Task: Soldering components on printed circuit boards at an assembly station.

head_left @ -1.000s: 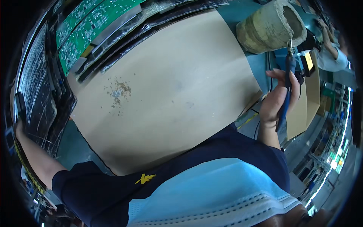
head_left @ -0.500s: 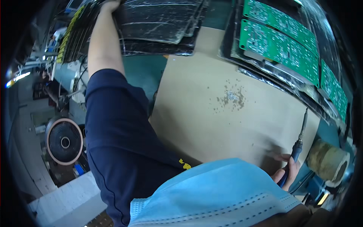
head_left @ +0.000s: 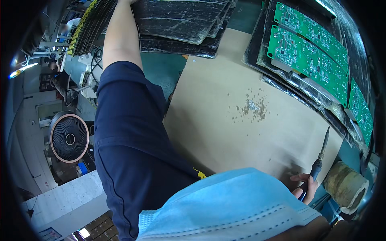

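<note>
My right hand [head_left: 307, 188] is closed around the dark handle of a soldering iron [head_left: 317, 164], whose tip points up and away, over the right edge of the brown sheet. My left arm stretches far forward in a dark blue sleeve. Only the base of my left hand [head_left: 128, 1] shows at the top edge, beside a stack of black boards [head_left: 177, 20]; its fingers are out of the picture. At the right, several green circuit boards [head_left: 307, 66] with soldered parts lie on black, film-wrapped boards [head_left: 263, 50].
Small bits and silvery crumbs [head_left: 253, 106] are scattered on the brown sheet [head_left: 213, 96]. A stained, roll-shaped holder [head_left: 345, 182] stands right of my right hand. At far left are a round fan [head_left: 69, 137] and a rack with yellow edging [head_left: 90, 30]. Another person sits farther off.
The view has shifted slightly, so the boards and sheet appear farther right. My left arm is still stretched forward, and my right hand still holds the soldering iron.
</note>
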A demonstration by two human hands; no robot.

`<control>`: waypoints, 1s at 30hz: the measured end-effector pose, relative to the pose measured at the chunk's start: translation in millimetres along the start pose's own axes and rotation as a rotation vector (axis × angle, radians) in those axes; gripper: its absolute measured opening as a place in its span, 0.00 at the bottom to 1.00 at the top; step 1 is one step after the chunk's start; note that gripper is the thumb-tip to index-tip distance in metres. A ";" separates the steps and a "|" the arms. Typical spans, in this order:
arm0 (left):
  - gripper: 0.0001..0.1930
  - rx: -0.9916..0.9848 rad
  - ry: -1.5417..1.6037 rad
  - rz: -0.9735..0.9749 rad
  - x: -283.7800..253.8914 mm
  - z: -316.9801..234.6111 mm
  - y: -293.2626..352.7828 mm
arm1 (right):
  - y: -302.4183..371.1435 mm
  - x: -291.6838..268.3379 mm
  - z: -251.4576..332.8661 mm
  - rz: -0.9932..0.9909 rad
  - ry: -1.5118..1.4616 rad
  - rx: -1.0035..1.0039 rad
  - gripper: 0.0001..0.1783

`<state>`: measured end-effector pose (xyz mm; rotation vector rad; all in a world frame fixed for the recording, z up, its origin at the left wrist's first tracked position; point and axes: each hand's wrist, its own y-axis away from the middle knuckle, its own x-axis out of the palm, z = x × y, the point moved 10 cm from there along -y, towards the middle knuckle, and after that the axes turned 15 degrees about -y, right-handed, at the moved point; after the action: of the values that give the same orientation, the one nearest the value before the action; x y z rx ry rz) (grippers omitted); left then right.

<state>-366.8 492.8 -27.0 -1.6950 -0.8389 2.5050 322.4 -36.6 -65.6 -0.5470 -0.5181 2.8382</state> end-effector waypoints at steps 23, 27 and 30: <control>0.14 0.074 0.521 0.555 -33.4 -4.7 43.6 | 1.1 -3.2 -4.7 -0.002 0.004 -0.004 0.24; 0.14 -0.006 0.364 0.420 -72.7 4.5 50.6 | 4.0 -5.0 -5.7 -0.015 -0.059 0.031 0.23; 0.22 -0.105 0.334 0.280 -76.9 -5.9 57.9 | 4.3 -5.7 0.4 -0.009 0.012 -0.024 0.23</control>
<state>-313.1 423.3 12.9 -2.3265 -0.7579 2.2566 326.9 -42.2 -65.0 -0.5645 -0.5523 2.8216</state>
